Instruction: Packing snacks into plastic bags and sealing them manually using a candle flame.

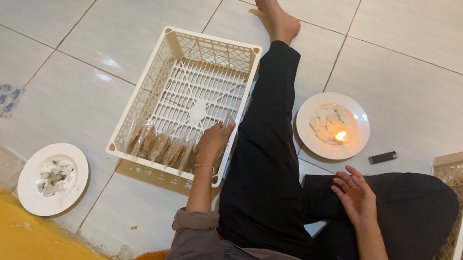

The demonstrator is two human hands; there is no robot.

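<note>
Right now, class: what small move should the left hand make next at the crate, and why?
Probably let go and draw back: the left hand rests on the row of packed snack bags standing against the near wall of the white crate. The right hand lies open on the knee.

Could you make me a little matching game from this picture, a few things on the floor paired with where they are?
Things:
1. lighter
2. packed snacks
3. small flame
4. left hand

Places:
A. on the plate by the outstretched leg
B. lined up along the near wall of the white crate
C. on the tiles beside the right-hand plate
D. reaching into the crate at the packets

Pairs: 1-C, 2-B, 3-A, 4-D
</note>
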